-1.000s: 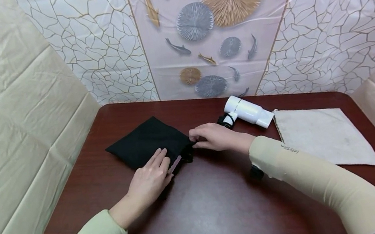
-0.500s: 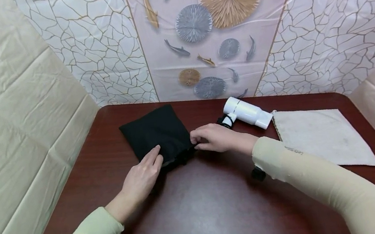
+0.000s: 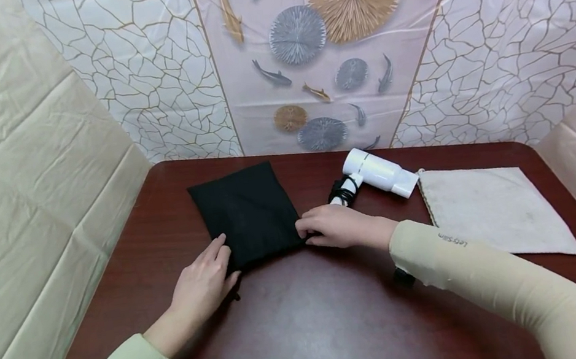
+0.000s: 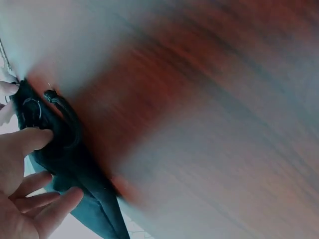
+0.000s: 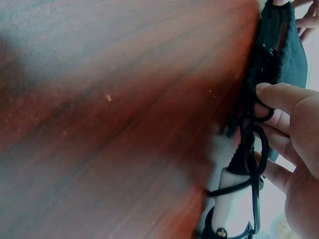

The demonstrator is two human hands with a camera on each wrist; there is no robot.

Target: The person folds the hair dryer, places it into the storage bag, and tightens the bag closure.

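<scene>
A black drawstring pouch (image 3: pixel 249 216) lies flat on the table, its mouth edge toward me. My left hand (image 3: pixel 198 286) is at its front left corner, fingers on top and thumb at the mouth edge. In the left wrist view the pouch's edge passes between that thumb (image 4: pixel 37 139) and the fingers, and a black cord (image 4: pixel 65 112) sticks out. My right hand (image 3: pixel 336 226) pinches the front right corner. The right wrist view shows its thumb on the pouch (image 5: pixel 294 64) near the mouth. What is inside is mostly hidden.
A white hair dryer (image 3: pixel 376 171) lies behind my right hand, its black cord (image 3: pixel 343 193) wound round the handle. To its right is a flat off-white cloth drawstring bag (image 3: pixel 499 207). The dark red wooden table (image 3: pixel 310 325) meets patterned cloth walls at the back.
The pouch has turned so its mouth edge faces me, and the pink item seen at the mouth is out of sight. My left hand has slid left to the corner; the right moved slightly nearer.
</scene>
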